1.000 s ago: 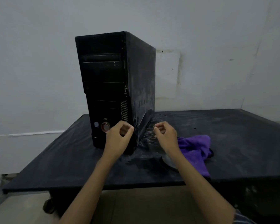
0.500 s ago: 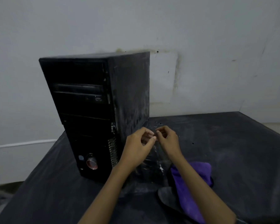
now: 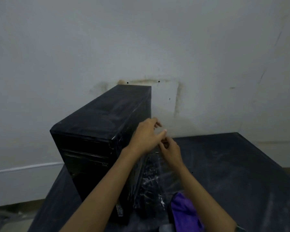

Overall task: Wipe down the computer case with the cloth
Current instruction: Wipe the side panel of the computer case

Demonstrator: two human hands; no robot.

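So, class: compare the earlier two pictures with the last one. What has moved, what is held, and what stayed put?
Both hands have risen from the foot of the computer case to its upper side edge, peeling clear plastic film upward. The left hand and right hand, apart at first, now pinch the film close together. The viewpoint has climbed, showing the case's top. The purple cloth stays untouched on the black table.

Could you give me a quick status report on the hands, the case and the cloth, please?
Both hands, left hand and right hand, pinching clear film beside the computer case. Purple cloth lying on table, untouched. Film in the way.
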